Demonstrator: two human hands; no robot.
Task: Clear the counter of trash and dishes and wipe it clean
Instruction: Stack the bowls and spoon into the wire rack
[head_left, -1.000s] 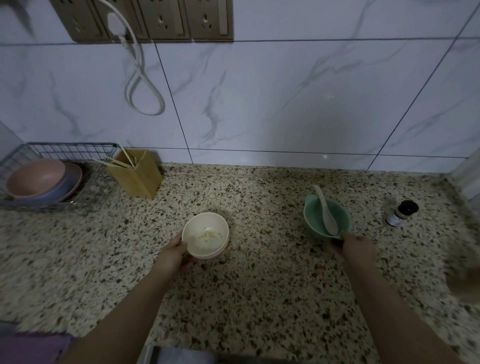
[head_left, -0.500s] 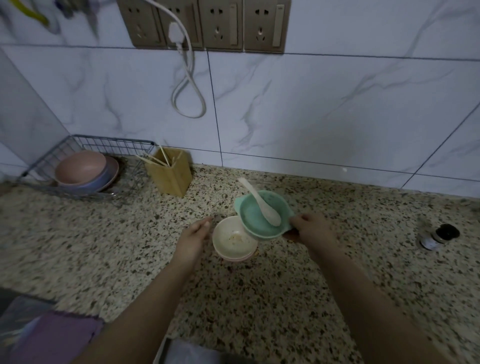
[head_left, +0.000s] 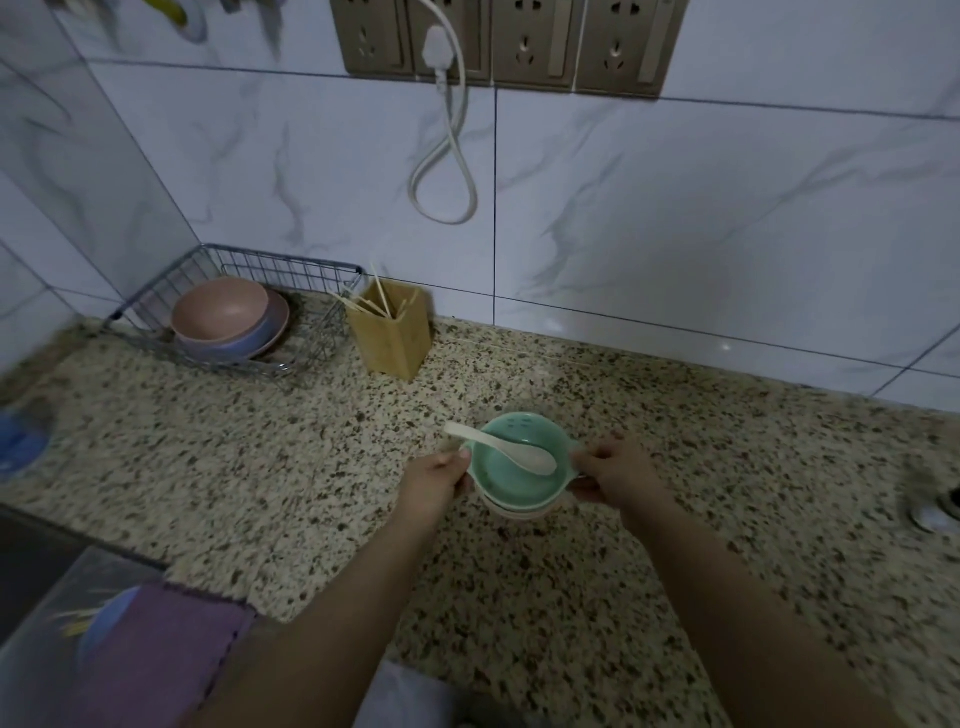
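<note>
A green bowl (head_left: 511, 480) now sits stacked inside the cream bowl (head_left: 519, 510) on the speckled counter (head_left: 260, 467). A white spoon (head_left: 498, 453) lies across the green bowl, its handle sticking out to the left. My left hand (head_left: 436, 483) grips the stack's left side. My right hand (head_left: 615, 473) pinches the green bowl's right rim. Only the cream bowl's lower edge shows under the green one.
A wire rack (head_left: 291, 270) at the back left holds a pink bowl (head_left: 221, 312) on a purple one. A wooden chopstick holder (head_left: 389, 332) stands beside it. A small bottle (head_left: 943, 506) lies at the far right. A purple cloth (head_left: 156, 660) and the sink edge sit at lower left.
My right hand carried the green bowl with the spoon leftward and set it into the cream bowl. My left hand let go briefly, then took hold of the stack's side.
</note>
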